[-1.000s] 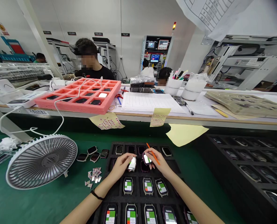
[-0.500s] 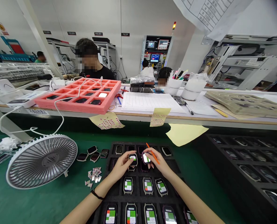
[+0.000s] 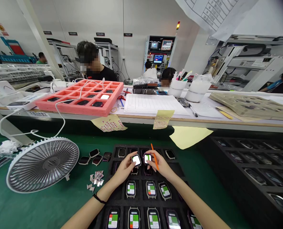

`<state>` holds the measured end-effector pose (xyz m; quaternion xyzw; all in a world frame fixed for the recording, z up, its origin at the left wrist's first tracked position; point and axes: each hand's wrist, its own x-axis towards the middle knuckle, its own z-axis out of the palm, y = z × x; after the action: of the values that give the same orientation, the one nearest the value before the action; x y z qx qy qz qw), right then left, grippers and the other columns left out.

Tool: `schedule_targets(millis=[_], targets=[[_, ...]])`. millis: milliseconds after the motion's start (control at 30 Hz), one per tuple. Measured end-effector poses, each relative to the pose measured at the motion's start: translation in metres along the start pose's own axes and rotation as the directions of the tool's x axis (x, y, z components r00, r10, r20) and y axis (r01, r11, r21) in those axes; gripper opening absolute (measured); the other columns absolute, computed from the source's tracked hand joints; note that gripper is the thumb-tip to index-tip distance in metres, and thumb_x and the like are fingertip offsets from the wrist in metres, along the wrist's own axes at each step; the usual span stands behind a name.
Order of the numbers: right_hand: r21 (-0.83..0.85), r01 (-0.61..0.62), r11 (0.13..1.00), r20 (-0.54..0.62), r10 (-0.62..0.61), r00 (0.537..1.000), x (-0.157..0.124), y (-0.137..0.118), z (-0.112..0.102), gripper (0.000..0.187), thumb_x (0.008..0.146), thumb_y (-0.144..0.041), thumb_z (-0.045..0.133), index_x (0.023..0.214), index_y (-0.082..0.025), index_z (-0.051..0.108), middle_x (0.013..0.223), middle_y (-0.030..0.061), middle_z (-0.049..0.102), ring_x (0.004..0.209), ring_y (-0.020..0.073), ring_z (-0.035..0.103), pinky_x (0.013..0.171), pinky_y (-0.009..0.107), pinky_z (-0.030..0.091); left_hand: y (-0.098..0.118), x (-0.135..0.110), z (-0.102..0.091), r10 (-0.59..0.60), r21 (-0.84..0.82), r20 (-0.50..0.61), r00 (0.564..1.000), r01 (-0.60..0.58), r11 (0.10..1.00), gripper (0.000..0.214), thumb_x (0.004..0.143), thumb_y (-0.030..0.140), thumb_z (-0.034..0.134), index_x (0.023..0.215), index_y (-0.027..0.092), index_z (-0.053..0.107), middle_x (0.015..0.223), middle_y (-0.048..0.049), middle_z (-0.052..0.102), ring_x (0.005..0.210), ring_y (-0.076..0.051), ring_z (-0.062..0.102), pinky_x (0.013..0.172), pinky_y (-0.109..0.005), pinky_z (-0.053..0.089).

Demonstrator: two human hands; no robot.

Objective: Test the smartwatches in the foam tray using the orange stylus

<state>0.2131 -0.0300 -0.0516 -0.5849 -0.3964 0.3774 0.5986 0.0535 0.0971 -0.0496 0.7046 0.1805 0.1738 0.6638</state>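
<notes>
A watch body without a strap, its screen lit mostly white, is gripped by my left hand. My right hand holds a second, purple-edged watch body whose screen shows white and green. An orange pen-like stick also sits in the right hand, pointing up between the fingers. Both hands are over a black foam tray with watch bodies in its pockets. Nearer rows, such as this watch body, show green, white and some red blocks on their screens; those in the far row are dark.
Left of the tray lie several dark watches and a small pile of little pieces. A round grey fan stands farther left. More black foam trays are at right. A shelf holds a pink foam tray and papers; a person sits beyond.
The left watch's screen has turned mostly white. My right hand has tilted its watch upright, with green now showing on its screen, and the orange stick stands steeper.
</notes>
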Motion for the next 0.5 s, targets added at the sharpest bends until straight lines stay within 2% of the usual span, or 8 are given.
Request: schedule_targets(millis=[100, 167, 267, 367, 500], targets=[[0.009, 0.005, 1.0, 0.001, -0.005, 1.0, 0.0, 0.001, 0.0, 0.041, 0.069, -0.032, 0.073, 0.102, -0.024, 0.05, 0.084, -0.0015, 0.056, 0.058, 0.0115, 0.061, 0.051, 0.025, 0.048, 0.001, 0.0, 0.002, 0.017, -0.024, 0.006, 1.0, -0.017, 1.0, 0.056, 0.078, 0.037, 0.061, 0.128, 0.019, 0.045, 0.11, -0.0094, 0.059, 0.085, -0.019, 0.058, 0.071, -0.028, 0.047], [0.011, 0.008, 1.0, -0.014, -0.008, 1.0, 0.0, 0.0, 0.0, 0.039, 0.069, -0.033, 0.073, 0.099, -0.024, 0.051, 0.081, -0.0027, 0.055, 0.054, 0.0102, 0.059, 0.054, 0.026, 0.05, 0.002, 0.0, 0.001, 0.02, 0.0, -0.013, 1.0, -0.02, 1.0, 0.051, 0.078, 0.039, 0.061, 0.124, 0.019, 0.05, 0.107, -0.009, 0.061, 0.083, -0.018, 0.058, 0.069, -0.027, 0.048], [0.006, -0.005, 1.0, -0.055, 0.005, 0.998, 0.001, -0.003, 0.0, 0.032, 0.072, -0.04, 0.069, 0.093, -0.022, 0.053, 0.077, -0.0037, 0.055, 0.042, 0.0064, 0.052, 0.043, 0.023, 0.045, 0.003, 0.0, -0.001, 0.013, 0.064, -0.064, 0.998, -0.008, 0.998, 0.043, 0.082, 0.044, 0.054, 0.115, 0.018, 0.058, 0.092, -0.0061, 0.063, 0.066, -0.014, 0.053, 0.056, -0.023, 0.044], [-0.01, -0.021, 1.0, -0.098, 0.02, 0.995, 0.0, -0.007, 0.0, 0.029, 0.077, -0.046, 0.062, 0.089, -0.02, 0.055, 0.07, -0.0044, 0.054, 0.035, 0.0042, 0.045, 0.035, 0.021, 0.035, 0.003, 0.001, -0.003, 0.016, 0.091, -0.108, 0.994, -0.007, 0.996, 0.04, 0.083, 0.049, 0.05, 0.103, 0.017, 0.064, 0.082, -0.0044, 0.062, 0.06, -0.013, 0.05, 0.049, -0.021, 0.038], [-0.001, -0.014, 1.0, -0.083, 0.013, 0.996, -0.002, -0.01, 0.001, 0.03, 0.081, -0.048, 0.056, 0.092, -0.02, 0.056, 0.075, -0.0015, 0.057, 0.041, 0.0076, 0.054, 0.033, 0.019, 0.032, 0.005, 0.001, -0.002, 0.008, 0.067, -0.103, 0.995, -0.001, 0.998, 0.039, 0.083, 0.05, 0.05, 0.092, 0.016, 0.066, 0.072, -0.0032, 0.06, 0.06, -0.014, 0.049, 0.048, -0.021, 0.037]])
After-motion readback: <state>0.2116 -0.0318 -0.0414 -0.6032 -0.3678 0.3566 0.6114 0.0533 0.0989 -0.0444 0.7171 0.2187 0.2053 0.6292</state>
